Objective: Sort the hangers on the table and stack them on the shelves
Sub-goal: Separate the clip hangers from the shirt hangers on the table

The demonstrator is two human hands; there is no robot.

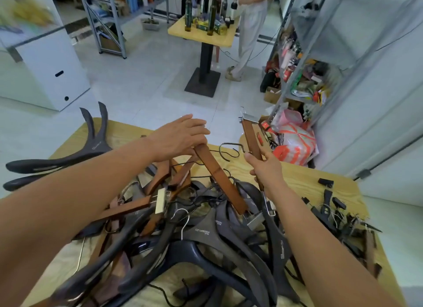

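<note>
A tangled heap of hangers (206, 229) covers the wooden table (309, 183): brown wooden clip bars and dark grey and black coat hangers. My left hand (180, 137) grips the upper end of a brown wooden clip hanger (219, 178) that slants down into the heap. My right hand (265, 167) holds a second brown wooden clip hanger (250, 135) upright, its metal clip at the top. Three black coat hangers (68, 155) lie apart at the table's far left corner.
Small black clip hangers (338, 210) lie along the table's right side. A metal shelf rack (304, 62) stuffed with goods stands at the right, bags (295, 142) at its foot. Another person (249, 32) stands by a far table with bottles (206, 30). A second rack (114, 16) is at the far left.
</note>
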